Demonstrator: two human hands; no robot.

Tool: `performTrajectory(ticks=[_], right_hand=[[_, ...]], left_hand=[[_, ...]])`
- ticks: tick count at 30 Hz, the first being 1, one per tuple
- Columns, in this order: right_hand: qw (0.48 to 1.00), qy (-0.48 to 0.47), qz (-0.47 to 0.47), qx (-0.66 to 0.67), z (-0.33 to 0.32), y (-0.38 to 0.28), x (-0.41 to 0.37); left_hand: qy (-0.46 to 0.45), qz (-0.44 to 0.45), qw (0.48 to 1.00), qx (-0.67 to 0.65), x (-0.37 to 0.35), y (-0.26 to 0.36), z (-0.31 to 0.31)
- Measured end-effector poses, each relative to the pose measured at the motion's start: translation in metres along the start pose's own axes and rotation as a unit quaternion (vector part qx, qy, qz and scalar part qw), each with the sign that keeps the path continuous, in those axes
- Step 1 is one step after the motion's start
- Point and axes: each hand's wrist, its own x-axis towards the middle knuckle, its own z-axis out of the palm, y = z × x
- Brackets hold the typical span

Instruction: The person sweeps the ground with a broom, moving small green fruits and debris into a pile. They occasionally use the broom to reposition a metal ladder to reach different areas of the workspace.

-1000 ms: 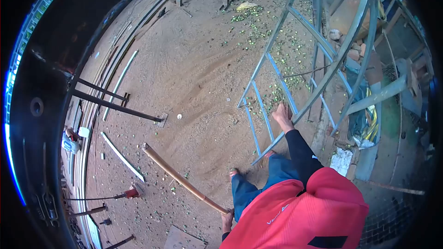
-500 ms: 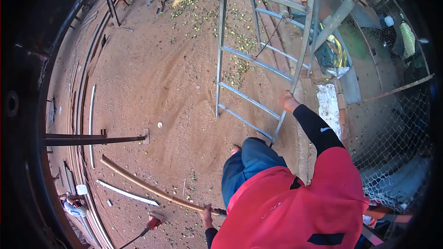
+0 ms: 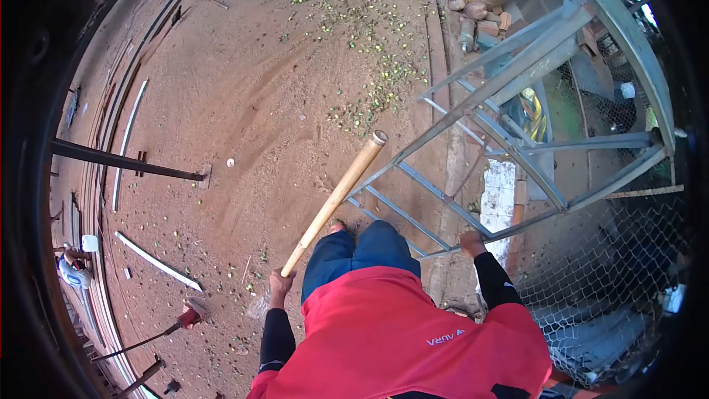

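Note:
My left hand is closed around the lower end of a bamboo pole, which slants up and away to the right, its cut end near the ladder. A grey metal stepladder leans over to the right. My right hand is wrapped round its side rail close to the lower rungs. The ladder's top end reaches over the wire-mesh fence side.
Fallen fruit is scattered over the dirt. A metal post juts in from the left, near a white strip and a red tool. Another person is at far left. Chain-link fence stands at right.
The ladder has tipped over to the right, with my right hand lower on its rail. My left hand has swung the pole from pointing left to pointing forward. The view has shifted rightward.

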Motion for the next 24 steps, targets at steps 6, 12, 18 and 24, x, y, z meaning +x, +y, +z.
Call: performTrajectory(ticks=[6,12,18,24], right_hand=[[0.992,0.080,0.050,0.084,0.222,0.094,-0.001],[0.946,0.099,0.159,0.264,0.142,0.048,-0.044],[0.858,0.152,0.097,0.481,0.034,-0.051,-0.093],[0.750,0.284,-0.116,0.586,-0.182,-0.151,-0.100]], left_hand=[[-0.031,0.148,0.987,-0.060,-0.020,0.090,0.003],[-0.109,0.090,0.988,-0.054,0.005,0.147,0.033],[-0.127,0.070,0.984,-0.104,0.028,0.134,0.040],[-0.142,-0.032,0.989,0.027,0.021,0.109,0.016]])
